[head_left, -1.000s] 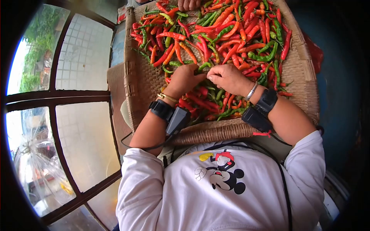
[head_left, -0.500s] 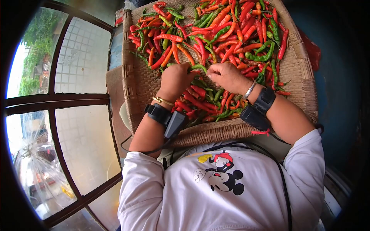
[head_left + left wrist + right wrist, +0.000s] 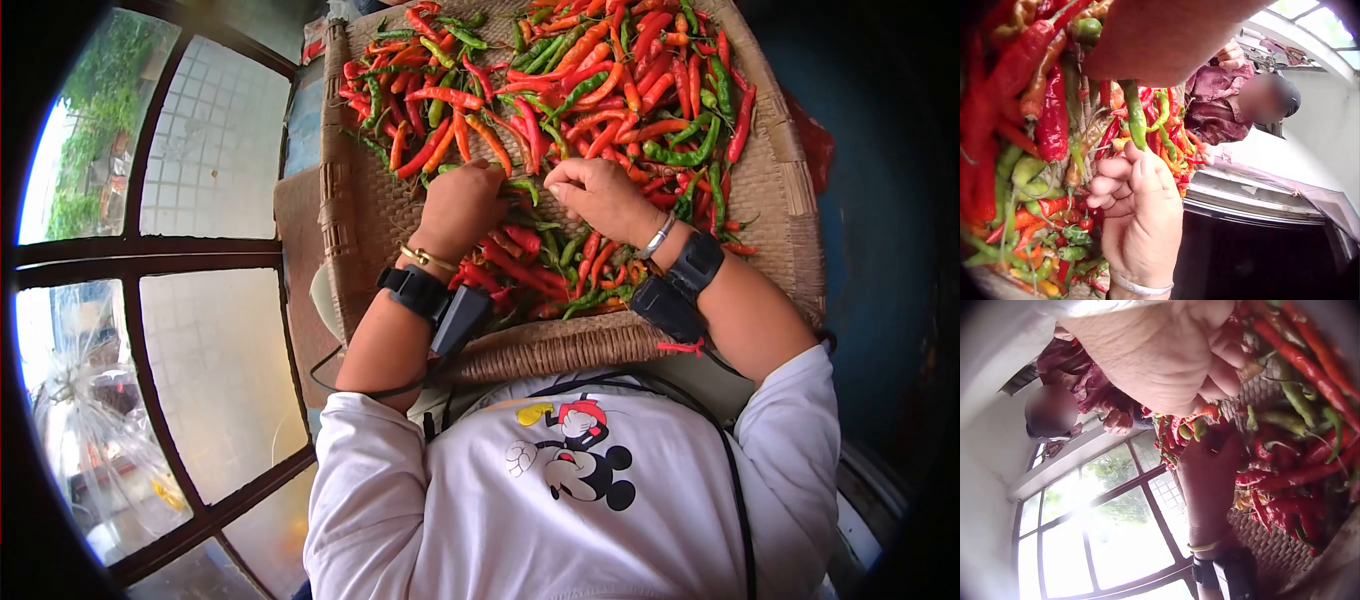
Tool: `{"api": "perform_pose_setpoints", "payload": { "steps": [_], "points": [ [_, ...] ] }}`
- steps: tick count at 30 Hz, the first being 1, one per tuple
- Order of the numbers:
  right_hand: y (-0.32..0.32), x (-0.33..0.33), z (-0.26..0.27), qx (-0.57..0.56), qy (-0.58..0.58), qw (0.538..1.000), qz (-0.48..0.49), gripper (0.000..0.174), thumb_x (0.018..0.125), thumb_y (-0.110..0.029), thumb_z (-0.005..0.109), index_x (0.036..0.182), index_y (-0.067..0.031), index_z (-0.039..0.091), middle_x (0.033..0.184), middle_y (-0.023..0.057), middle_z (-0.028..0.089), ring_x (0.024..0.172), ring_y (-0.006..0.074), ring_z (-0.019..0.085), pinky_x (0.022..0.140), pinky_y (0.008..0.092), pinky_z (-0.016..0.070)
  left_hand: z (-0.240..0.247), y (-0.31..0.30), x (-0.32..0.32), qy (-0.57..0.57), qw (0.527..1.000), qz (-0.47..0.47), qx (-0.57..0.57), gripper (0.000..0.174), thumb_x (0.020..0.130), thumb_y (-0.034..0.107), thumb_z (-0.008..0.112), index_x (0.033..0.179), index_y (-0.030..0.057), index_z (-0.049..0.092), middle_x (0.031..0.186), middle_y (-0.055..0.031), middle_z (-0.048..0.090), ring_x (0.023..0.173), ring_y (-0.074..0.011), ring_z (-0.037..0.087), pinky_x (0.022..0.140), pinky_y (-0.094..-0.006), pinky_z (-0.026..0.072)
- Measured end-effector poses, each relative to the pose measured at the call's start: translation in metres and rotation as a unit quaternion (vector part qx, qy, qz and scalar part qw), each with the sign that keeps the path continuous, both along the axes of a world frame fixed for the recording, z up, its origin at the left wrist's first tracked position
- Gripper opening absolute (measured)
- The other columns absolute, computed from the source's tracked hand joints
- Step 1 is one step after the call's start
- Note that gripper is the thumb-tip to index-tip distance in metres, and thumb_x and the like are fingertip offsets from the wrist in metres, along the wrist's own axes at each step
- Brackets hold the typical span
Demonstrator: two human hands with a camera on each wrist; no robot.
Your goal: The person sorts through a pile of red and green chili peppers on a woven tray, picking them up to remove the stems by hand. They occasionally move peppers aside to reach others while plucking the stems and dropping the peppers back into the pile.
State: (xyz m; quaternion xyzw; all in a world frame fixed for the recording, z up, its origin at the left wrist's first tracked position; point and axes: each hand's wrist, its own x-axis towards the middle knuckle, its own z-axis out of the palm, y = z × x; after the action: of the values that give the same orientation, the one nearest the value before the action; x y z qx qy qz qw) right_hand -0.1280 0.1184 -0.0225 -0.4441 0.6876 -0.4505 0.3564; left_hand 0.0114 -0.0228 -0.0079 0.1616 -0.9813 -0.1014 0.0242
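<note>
My left hand [image 3: 462, 208] grips a green chili pepper [image 3: 522, 188] whose tip sticks out toward the right. In the left wrist view this pepper [image 3: 1134, 115] comes out from under the left hand, its end close over the right thumb. My right hand [image 3: 600, 195] is just beside that end, thumb and fingers curled, with nothing visible in its grasp. Both hands are over a woven basket tray [image 3: 785, 180]. Below them is a pile of red and green chilies [image 3: 515, 265]. A larger, mostly red pile [image 3: 590, 90] fills the far side.
Across the tray sits another person [image 3: 1225, 103] in a dark red patterned top, with a hand [image 3: 1230, 55] raised. A framed window [image 3: 215, 140] borders the left side. Black cables [image 3: 735, 460] run from the wrist cameras over the white shirt.
The hands were touching one second ago and now stand apart. The green chili has come into view between them, staying with the left hand while the right drew slightly away to the right.
</note>
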Motion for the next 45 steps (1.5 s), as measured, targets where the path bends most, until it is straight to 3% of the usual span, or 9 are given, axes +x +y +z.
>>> {"api": "perform_pose_setpoints", "payload": {
  "steps": [8, 15, 28, 30, 31, 34, 38, 42, 45],
  "points": [
    [0.000, 0.000, 0.010, -0.044, -0.007, 0.999, -0.025, 0.022, 0.077, -0.013, 0.060, 0.096, -0.0023, 0.058, 0.078, 0.0100, 0.061, 0.070, 0.0164, 0.060, 0.063, 0.0291, 0.0459, 0.032, 0.013, -0.008, 0.254, 0.950, 0.032, 0.181, 0.023, 0.065, 0.008, 0.068, 0.086, 0.0051, 0.061, 0.078, -0.0099, 0.058, 0.068, -0.0237, 0.058, 0.063, -0.0303, 0.0465],
    [-0.002, 0.013, 0.013, -0.112, 0.070, 0.991, 0.004, 0.033, 0.076, -0.010, 0.060, 0.107, -0.0034, 0.052, 0.088, 0.0126, 0.057, 0.081, 0.0226, 0.058, 0.070, 0.0327, 0.0449, 0.034, 0.027, -0.009, 0.328, 0.700, 0.150, 0.616, 0.016, 0.079, 0.009, 0.064, 0.091, 0.0045, 0.055, 0.075, 0.0020, 0.056, 0.065, -0.0040, 0.052, 0.057, -0.0192, 0.0429],
    [0.004, 0.013, 0.033, 0.047, -0.216, 0.975, -0.023, 0.025, 0.087, -0.021, 0.050, 0.101, -0.0010, 0.054, 0.071, -0.0002, 0.054, 0.062, 0.0074, 0.053, 0.056, 0.0217, 0.0441, 0.018, 0.003, -0.007, 0.151, 0.674, 0.196, 0.696, 0.011, 0.084, 0.017, 0.057, 0.086, 0.0060, 0.058, 0.068, 0.0021, 0.056, 0.053, -0.0047, 0.045, 0.048, -0.0181, 0.0370],
    [0.003, 0.009, 0.028, 0.041, -0.201, 0.979, -0.022, 0.025, 0.088, -0.023, 0.049, 0.101, -0.0019, 0.054, 0.070, -0.0008, 0.054, 0.060, 0.0056, 0.052, 0.052, 0.0201, 0.0429, 0.016, -0.016, -0.009, 0.274, 0.604, 0.221, 0.715, 0.017, 0.086, 0.020, 0.055, 0.089, 0.0034, 0.056, 0.074, -0.0005, 0.058, 0.062, -0.0065, 0.052, 0.051, -0.0174, 0.0410],
    [0.003, 0.007, 0.025, 0.036, -0.185, 0.982, -0.019, 0.026, 0.089, -0.024, 0.048, 0.102, -0.0029, 0.053, 0.068, -0.0013, 0.053, 0.057, 0.0039, 0.051, 0.049, 0.0185, 0.0417, 0.025, -0.016, -0.013, 0.400, 0.490, 0.210, 0.745, 0.028, 0.086, 0.027, 0.055, 0.090, -0.0004, 0.054, 0.081, -0.0039, 0.058, 0.076, -0.0092, 0.057, 0.063, -0.0177, 0.0476],
    [0.004, 0.006, 0.019, 0.030, -0.175, 0.984, -0.023, 0.026, 0.089, -0.025, 0.048, 0.101, -0.0026, 0.053, 0.066, -0.0014, 0.053, 0.054, 0.0050, 0.050, 0.048, 0.0191, 0.0413, 0.023, -0.038, -0.008, 0.463, 0.429, 0.231, 0.741, 0.040, 0.085, 0.034, 0.053, 0.099, -0.0022, 0.046, 0.086, -0.0104, 0.058, 0.084, -0.0161, 0.058, 0.079, -0.0256, 0.0502],
    [0.002, 0.006, 0.021, 0.074, -0.166, 0.983, 0.014, 0.026, 0.089, -0.026, 0.046, 0.099, -0.0023, 0.053, 0.062, -0.0009, 0.052, 0.048, 0.0052, 0.047, 0.045, 0.0191, 0.0399, 0.000, -0.023, -0.007, 0.351, 0.466, 0.262, 0.769, 0.037, 0.088, 0.034, 0.050, 0.100, 0.0000, 0.045, 0.088, -0.0103, 0.058, 0.073, -0.0160, 0.059, 0.065, -0.0261, 0.0503],
    [0.001, 0.014, 0.028, 0.116, -0.123, 0.985, 0.040, 0.024, 0.086, -0.024, 0.052, 0.083, -0.0007, 0.055, 0.053, 0.0015, 0.051, 0.046, 0.0084, 0.049, 0.045, 0.0249, 0.0400, 0.013, 0.014, -0.011, 0.115, 0.691, 0.175, 0.692, 0.025, 0.087, 0.025, 0.053, 0.103, 0.0058, 0.056, 0.079, 0.0008, 0.060, 0.064, -0.0059, 0.053, 0.058, -0.0185, 0.0420],
    [0.000, 0.012, 0.024, 0.077, -0.083, 0.992, 0.048, 0.021, 0.083, -0.021, 0.057, 0.085, 0.0002, 0.057, 0.054, 0.0012, 0.051, 0.047, 0.0084, 0.050, 0.046, 0.0252, 0.0407, 0.008, 0.021, -0.008, 0.105, 0.707, 0.128, 0.688, 0.017, 0.085, 0.023, 0.057, 0.093, 0.0074, 0.059, 0.075, 0.0027, 0.058, 0.064, -0.0046, 0.051, 0.058, -0.0179, 0.0403]
  ]
}}
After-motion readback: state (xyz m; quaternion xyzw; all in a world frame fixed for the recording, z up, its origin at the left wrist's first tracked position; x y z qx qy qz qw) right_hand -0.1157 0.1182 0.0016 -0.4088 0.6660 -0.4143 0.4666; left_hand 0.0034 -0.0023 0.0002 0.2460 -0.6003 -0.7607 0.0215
